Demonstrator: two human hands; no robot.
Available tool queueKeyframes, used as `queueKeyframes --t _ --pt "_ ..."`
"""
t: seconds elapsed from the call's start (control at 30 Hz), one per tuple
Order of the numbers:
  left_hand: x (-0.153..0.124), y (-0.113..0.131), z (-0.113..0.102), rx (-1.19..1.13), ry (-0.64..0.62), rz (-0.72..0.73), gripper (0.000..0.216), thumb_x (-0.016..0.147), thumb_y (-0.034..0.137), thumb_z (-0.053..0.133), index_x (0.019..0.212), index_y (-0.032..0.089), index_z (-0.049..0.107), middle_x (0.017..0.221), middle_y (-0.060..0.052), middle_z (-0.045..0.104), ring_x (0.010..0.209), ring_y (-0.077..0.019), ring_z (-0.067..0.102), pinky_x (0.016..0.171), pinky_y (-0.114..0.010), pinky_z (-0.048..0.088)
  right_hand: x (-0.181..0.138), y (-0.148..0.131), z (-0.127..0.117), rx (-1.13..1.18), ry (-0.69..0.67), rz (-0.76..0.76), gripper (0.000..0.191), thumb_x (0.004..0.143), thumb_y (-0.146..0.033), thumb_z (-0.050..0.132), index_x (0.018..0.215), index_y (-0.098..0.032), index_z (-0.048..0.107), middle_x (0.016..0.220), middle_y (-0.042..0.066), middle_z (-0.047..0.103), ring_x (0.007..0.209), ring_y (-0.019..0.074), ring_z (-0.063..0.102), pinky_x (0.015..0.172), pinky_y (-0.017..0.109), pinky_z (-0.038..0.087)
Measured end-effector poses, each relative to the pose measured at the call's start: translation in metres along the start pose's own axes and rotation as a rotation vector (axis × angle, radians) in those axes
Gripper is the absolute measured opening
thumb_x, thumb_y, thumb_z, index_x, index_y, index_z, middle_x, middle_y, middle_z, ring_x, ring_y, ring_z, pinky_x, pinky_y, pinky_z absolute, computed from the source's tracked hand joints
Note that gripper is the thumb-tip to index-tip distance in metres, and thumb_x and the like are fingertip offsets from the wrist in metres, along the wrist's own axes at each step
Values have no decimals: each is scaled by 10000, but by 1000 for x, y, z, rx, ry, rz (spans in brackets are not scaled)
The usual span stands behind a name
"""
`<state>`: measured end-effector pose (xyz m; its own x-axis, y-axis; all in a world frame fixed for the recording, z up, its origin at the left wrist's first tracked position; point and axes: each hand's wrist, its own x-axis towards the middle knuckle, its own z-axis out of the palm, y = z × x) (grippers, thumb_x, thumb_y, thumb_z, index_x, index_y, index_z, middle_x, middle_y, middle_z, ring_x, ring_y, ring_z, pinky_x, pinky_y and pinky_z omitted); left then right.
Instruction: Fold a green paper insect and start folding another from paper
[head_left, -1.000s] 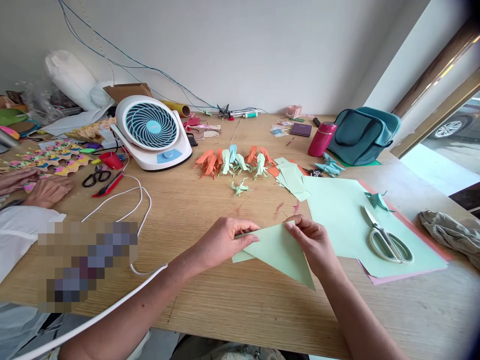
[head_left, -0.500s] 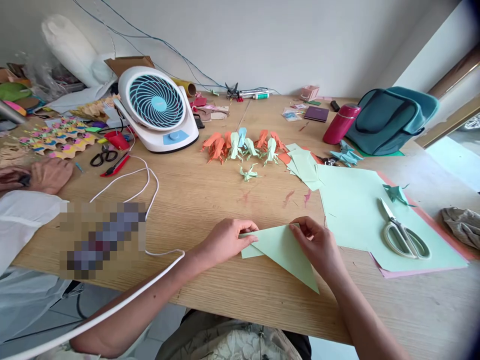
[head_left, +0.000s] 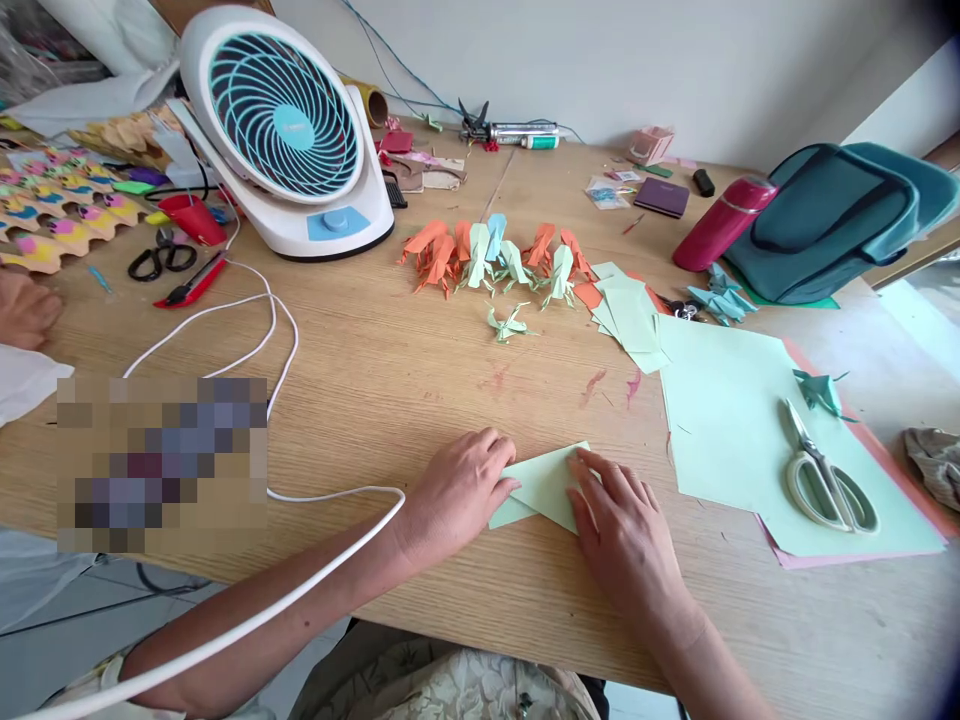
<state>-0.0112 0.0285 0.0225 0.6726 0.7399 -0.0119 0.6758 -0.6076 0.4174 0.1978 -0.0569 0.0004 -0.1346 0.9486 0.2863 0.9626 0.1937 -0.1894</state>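
Observation:
A folded sheet of light green paper (head_left: 546, 484) lies on the wooden table in front of me, with a second layer showing under its lower left edge. My left hand (head_left: 459, 492) grips the paper's left corner between thumb and fingers. Over the right part lies my right hand (head_left: 628, 530), its fingers stretched out and pressing the sheet down; it hides that end. Beyond the hands, a small green origami figure (head_left: 508, 323) stands before a cluster of orange, green and blue origami figures (head_left: 480, 255).
At right, scissors (head_left: 829, 480) rest on large green sheets (head_left: 720, 420). Smaller green pieces (head_left: 630, 310) lie behind. A fan (head_left: 292, 130), a white cable (head_left: 330, 494), a red bottle (head_left: 724, 222) and a teal bag (head_left: 817, 230) surround the workspace. Another person's hand (head_left: 26, 308) is at left.
My right hand has gone from pinching the paper's upper edge to lying flat over its right part. The paper's raised point is down under that hand. The camera view has shifted.

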Motion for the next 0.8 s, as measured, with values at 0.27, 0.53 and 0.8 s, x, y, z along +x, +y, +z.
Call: queueKeyframes --t 0.27,0.53,0.8 --pt "1 -7 -13 -95 -84 -61 74 897 163 647 908 199 584 945 -2 635 863 -164 616 727 -278 451 4 6 -1 -5 -110 -4 447 968 -164 442 1415 -180 456 1457 143 523 1278 330 483 942 490 476" --pt "54 -36 -7 7 108 221 150 926 62 528 1007 151 617 1044 -56 595 952 -160 607 821 -272 474 -22 -27 -9 31 -89 -3 338 995 -283 467 1309 -167 512 984 132 635 845 278 598 713 421 507" --pt "-2 1 5 180 90 208 191 989 193 474 1116 140 605 1192 -118 652 1113 -246 616 956 -389 503 -37 -54 -7 49 -46 -38 261 969 -205 489 1211 -160 575 889 113 626 757 250 582 658 389 491"
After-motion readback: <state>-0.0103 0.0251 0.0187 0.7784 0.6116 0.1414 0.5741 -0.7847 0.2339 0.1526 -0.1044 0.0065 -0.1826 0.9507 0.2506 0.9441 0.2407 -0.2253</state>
